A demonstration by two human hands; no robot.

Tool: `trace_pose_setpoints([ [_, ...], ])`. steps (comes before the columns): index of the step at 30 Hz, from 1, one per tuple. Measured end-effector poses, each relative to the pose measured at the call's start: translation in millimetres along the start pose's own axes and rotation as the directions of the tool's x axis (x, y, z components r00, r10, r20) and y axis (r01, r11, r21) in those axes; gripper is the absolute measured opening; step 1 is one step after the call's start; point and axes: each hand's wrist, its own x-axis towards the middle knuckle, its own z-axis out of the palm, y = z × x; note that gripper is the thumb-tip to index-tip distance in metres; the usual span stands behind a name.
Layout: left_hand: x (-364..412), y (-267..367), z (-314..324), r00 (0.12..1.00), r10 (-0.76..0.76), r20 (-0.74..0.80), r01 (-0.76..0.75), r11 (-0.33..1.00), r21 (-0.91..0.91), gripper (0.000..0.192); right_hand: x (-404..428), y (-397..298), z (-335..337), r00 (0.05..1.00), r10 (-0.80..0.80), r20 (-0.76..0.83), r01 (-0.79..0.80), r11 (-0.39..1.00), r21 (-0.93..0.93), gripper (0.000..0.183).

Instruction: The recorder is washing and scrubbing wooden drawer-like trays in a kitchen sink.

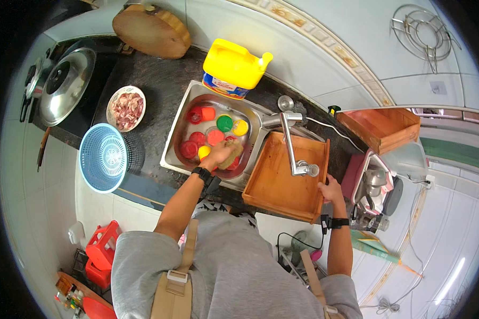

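In the metal sink (171, 139) my left hand (220, 153) grips a brownish scrubbing pad, perhaps a loofah (232, 154). Around it lie several coloured plastic lids or cups: a green lid (224, 123), a yellow one (240, 127), a pale red one (215, 137) and a red cup (189, 150). The water there looks reddish. My right hand (330, 189) holds the right side of a shallow wooden drawer (283, 175), which rests at the sink's right edge under the metal faucet (289, 147). The fingertips of my left hand are partly hidden.
A yellow jug (235, 65) stands behind the sink. Leftward are a bowl of raw meat (126, 108), a blue plastic colander (103, 157) at the counter's edge and a lidded pan (68, 85). Another wooden drawer (379, 127) and a pink container of utensils (353, 175) are at right.
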Motion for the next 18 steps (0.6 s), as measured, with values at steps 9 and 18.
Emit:
trace_pose_setpoints([
  [9,-17.6,22.9,14.9,0.998,-0.060,-0.024,0.055,0.984,-0.170,0.042,-1.3,39.9,20.6,0.999,-0.017,-0.051,0.026,0.983,0.180,0.066],
  [18,7.7,26.4,-2.7,0.999,-0.043,0.004,0.040,0.882,-0.470,0.038,-15.6,68.9,22.6,0.996,0.079,-0.029,-0.062,0.922,0.383,0.072],
])
